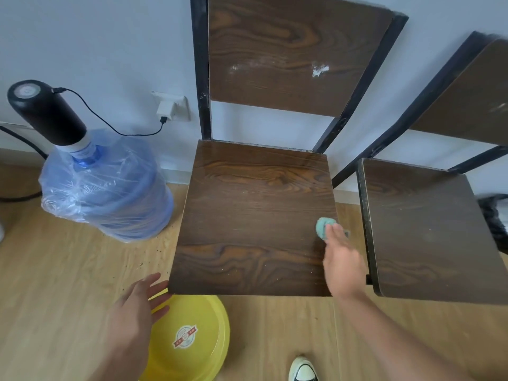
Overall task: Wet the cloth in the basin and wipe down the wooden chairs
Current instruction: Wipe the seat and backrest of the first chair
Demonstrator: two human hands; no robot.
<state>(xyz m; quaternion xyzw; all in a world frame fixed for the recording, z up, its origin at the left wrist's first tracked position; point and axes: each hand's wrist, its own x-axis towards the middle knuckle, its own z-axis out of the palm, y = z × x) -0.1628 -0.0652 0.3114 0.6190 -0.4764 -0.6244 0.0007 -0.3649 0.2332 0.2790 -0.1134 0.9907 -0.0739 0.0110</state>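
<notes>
I see my right hand (343, 259) gripping the bunched cloth (324, 226) in its fingertips, pressed on the chair (253, 215) seat's right edge. My left hand (137, 306) is spread and empty, off the seat's front left corner, over the basin (198, 350).
</notes>
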